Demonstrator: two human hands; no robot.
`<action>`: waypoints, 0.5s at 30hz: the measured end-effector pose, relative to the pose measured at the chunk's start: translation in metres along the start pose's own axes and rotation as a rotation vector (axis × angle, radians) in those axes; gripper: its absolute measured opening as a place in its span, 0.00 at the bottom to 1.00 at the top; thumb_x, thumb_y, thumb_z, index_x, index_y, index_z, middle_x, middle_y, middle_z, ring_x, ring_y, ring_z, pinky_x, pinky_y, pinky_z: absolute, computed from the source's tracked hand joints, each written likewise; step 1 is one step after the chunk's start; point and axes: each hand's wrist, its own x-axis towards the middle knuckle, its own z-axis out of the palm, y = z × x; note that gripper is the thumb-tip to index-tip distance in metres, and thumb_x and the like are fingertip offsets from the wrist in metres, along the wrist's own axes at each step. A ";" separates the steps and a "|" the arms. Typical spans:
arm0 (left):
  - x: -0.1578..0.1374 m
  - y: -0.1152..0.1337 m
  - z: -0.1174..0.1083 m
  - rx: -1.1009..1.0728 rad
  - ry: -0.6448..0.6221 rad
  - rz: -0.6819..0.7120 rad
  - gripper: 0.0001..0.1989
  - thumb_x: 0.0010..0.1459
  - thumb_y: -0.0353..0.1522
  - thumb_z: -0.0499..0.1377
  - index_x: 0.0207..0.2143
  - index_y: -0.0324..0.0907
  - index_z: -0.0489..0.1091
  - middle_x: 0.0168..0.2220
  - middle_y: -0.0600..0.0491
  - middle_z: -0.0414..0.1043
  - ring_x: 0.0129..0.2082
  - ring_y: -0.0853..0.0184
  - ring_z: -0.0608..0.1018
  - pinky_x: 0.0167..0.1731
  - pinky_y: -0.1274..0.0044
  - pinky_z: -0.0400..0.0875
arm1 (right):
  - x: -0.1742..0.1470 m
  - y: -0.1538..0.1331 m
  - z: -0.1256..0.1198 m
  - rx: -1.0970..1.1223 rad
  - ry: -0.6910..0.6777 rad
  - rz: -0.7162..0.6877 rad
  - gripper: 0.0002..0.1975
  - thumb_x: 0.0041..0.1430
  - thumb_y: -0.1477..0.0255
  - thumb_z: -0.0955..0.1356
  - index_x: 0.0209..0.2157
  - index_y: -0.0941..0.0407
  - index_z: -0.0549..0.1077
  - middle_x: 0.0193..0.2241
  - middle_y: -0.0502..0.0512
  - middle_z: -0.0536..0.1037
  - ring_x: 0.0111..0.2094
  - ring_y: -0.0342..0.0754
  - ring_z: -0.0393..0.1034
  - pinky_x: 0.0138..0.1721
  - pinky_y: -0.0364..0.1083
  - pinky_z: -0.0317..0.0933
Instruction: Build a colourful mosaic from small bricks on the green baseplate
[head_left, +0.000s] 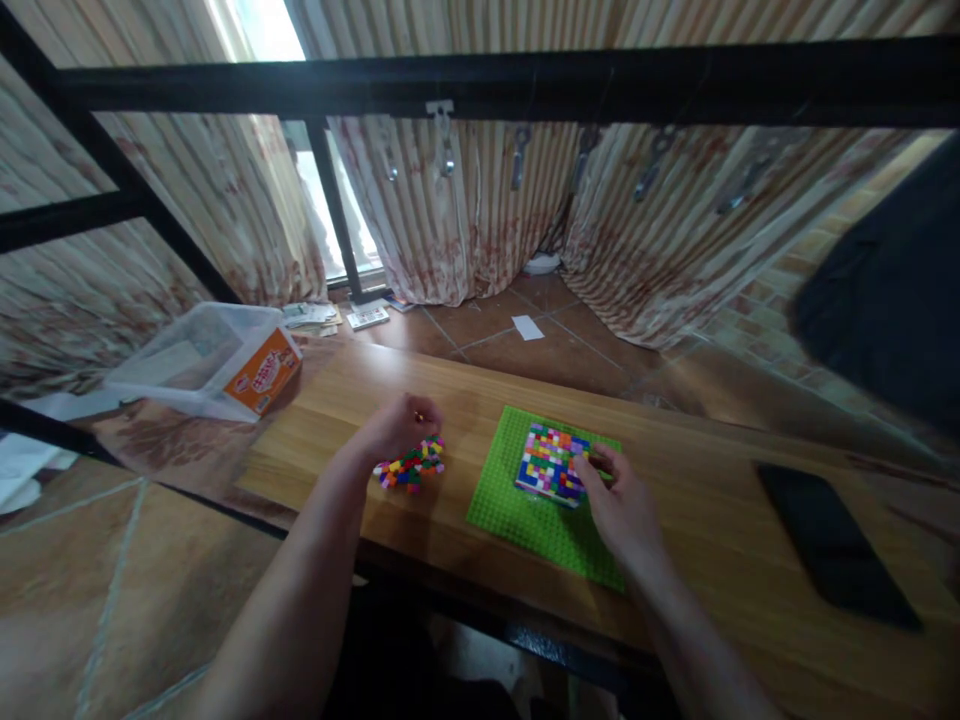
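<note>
A green studded baseplate (495,500) lies on the wooden table, bearing a square block of many-coloured toy bricks (551,462). At this block's right edge is my right hand (616,495), thumb against the bricks and fingers curled; what lies between the fingertips, if anything, is too small to make out. To the left, a loose pile of small coloured bricks (411,466) rests directly on the wood. My left hand (405,425) hovers over the pile's far side with its fingers curled in a pinch. Whatever it holds is hidden or too small to name.
The wooden table (697,480) is long and narrow. A dark flat tablet-like slab (836,545) lies at its right. Beyond the left end stands a clear plastic bin (195,375) with an orange label. A black metal bar (495,88) with hanging clips crosses above, before curtains (480,210).
</note>
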 end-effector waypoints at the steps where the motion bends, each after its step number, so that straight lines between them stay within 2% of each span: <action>1: -0.002 -0.004 -0.004 0.032 -0.002 -0.025 0.09 0.49 0.31 0.58 0.28 0.38 0.77 0.24 0.55 0.76 0.25 0.70 0.73 0.26 0.81 0.64 | 0.000 -0.001 -0.001 -0.008 -0.001 0.001 0.30 0.55 0.52 0.67 0.53 0.58 0.70 0.44 0.64 0.80 0.38 0.54 0.78 0.40 0.52 0.70; 5: -0.007 -0.009 -0.009 0.186 0.012 -0.050 0.09 0.46 0.27 0.57 0.26 0.39 0.78 0.22 0.55 0.75 0.23 0.71 0.72 0.24 0.81 0.60 | 0.000 -0.003 -0.002 -0.062 0.004 0.026 0.29 0.54 0.53 0.67 0.51 0.58 0.72 0.43 0.63 0.80 0.37 0.55 0.78 0.39 0.52 0.70; 8: -0.009 -0.007 -0.008 0.214 0.006 -0.057 0.11 0.44 0.25 0.57 0.26 0.41 0.79 0.24 0.55 0.77 0.24 0.70 0.72 0.24 0.81 0.60 | 0.001 -0.004 -0.001 -0.066 -0.001 0.030 0.29 0.53 0.53 0.67 0.50 0.58 0.73 0.44 0.64 0.80 0.38 0.55 0.78 0.41 0.53 0.70; 15: -0.015 -0.010 -0.015 0.232 -0.110 -0.009 0.12 0.42 0.24 0.56 0.27 0.41 0.79 0.22 0.56 0.74 0.23 0.70 0.72 0.22 0.81 0.58 | 0.002 -0.002 -0.005 -0.094 -0.018 0.047 0.30 0.52 0.52 0.67 0.50 0.58 0.72 0.43 0.64 0.81 0.37 0.57 0.78 0.41 0.55 0.70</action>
